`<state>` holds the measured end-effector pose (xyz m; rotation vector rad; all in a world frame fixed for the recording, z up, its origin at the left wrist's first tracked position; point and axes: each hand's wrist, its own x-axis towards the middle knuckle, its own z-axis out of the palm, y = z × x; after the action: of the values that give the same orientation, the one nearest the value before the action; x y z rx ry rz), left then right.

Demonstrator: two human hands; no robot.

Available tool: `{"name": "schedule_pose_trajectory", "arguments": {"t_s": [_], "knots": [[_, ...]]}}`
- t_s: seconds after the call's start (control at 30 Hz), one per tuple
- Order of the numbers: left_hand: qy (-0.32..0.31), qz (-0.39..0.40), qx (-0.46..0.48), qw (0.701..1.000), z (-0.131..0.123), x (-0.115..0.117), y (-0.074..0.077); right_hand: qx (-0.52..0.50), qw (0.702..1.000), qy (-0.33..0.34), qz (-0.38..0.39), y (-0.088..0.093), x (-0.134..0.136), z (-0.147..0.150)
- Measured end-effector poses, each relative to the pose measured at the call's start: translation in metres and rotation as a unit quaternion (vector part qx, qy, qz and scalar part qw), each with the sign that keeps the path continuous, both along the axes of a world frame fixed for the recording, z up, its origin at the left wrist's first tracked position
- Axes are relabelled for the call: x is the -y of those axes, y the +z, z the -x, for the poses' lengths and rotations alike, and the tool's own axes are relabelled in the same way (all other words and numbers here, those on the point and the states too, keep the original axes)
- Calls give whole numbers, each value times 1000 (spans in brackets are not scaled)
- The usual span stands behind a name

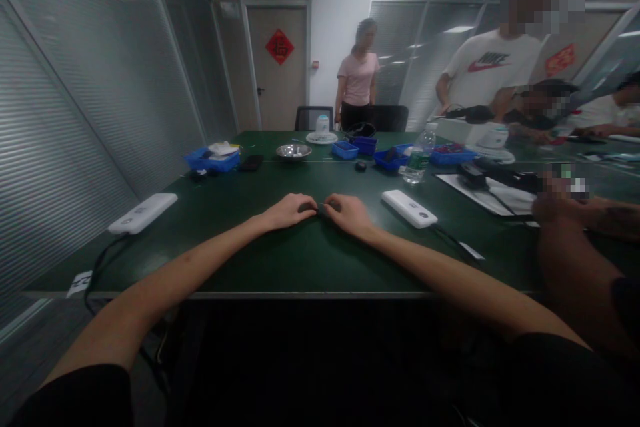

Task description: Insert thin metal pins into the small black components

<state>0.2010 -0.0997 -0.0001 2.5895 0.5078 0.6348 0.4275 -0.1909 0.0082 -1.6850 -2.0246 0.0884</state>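
Note:
Both my hands rest over the middle of the dark green table (300,267), close together with fingertips nearly meeting. My left hand (291,211) has its fingers curled, with the thumb pressed near them. My right hand (349,213) is curled in the same way. A small dark object (321,210) spans the gap between my fingertips; it is too small and dark to name. White box-like devices with cables lie to either side, one (144,212) at the left and one (409,208) to the right of my right hand.
Behind my hands are a metal bowl (294,152), blue trays (213,160), a black mouse-like item (361,166) and a water bottle (416,163). At the right, another person's hands (565,203) hold a dark item over a white board (487,195). More people are beyond.

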Motion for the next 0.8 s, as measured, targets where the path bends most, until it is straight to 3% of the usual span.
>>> {"name": "schedule_pose_trajectory", "arguments": {"t_s": [0.2, 0.33, 0.43, 0.57, 0.7, 0.8], "knots": [[22, 33, 14, 999, 6, -13, 1, 10, 1000, -8, -6, -3, -2, 0], [110, 35, 10, 993, 32, -48, 2, 7, 1000, 3, 1, -3, -2, -1], [224, 39, 0, 974, 71, -83, 4, 8, 1000, 8, -1, -2, -1, -1], [380, 55, -3, 923, 143, -117, 5, 1, 1000, 18, 4, 0, 1, 0], [494, 41, 19, 868, 205, -129, 1, -2, 1000, 20, 8, 2, 2, 0], [542, 28, 25, 840, 227, -130, -3, -1, 1000, 14, 8, 1, 1, 0]]}}
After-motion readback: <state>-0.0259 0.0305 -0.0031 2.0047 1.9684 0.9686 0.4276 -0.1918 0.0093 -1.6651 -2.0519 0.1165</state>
